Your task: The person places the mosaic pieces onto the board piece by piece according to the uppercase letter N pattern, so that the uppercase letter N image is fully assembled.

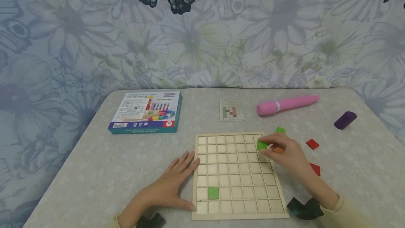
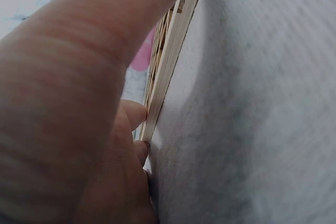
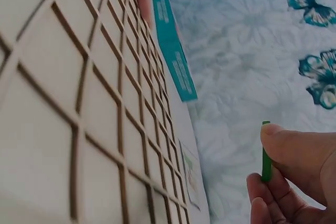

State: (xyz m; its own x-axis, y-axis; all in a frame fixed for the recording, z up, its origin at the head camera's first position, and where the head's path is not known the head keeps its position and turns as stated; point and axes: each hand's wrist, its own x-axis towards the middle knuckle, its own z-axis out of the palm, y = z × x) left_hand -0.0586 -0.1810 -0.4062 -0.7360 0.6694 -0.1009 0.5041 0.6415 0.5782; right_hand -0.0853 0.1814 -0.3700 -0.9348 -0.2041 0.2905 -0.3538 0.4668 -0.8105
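Observation:
A wooden grid board (image 1: 237,175) lies flat on the table, with one green square tile (image 1: 213,192) set in a cell near its lower left. My right hand (image 1: 278,149) hovers over the board's upper right corner and pinches a second green tile (image 1: 261,145) between thumb and fingertips; the right wrist view shows that tile (image 3: 266,153) edge-on above the grid (image 3: 79,103). My left hand (image 1: 177,182) lies flat on the table with straight fingers against the board's left edge (image 2: 170,51). An orange tile (image 1: 277,149) peeks out under the right hand.
Two red tiles (image 1: 312,144) (image 1: 315,168) and a green tile (image 1: 280,130) lie right of the board. Behind it are a small pattern card (image 1: 232,110), a pink pen-like tube (image 1: 286,104), a purple cap (image 1: 345,120) and a teal game box (image 1: 147,112).

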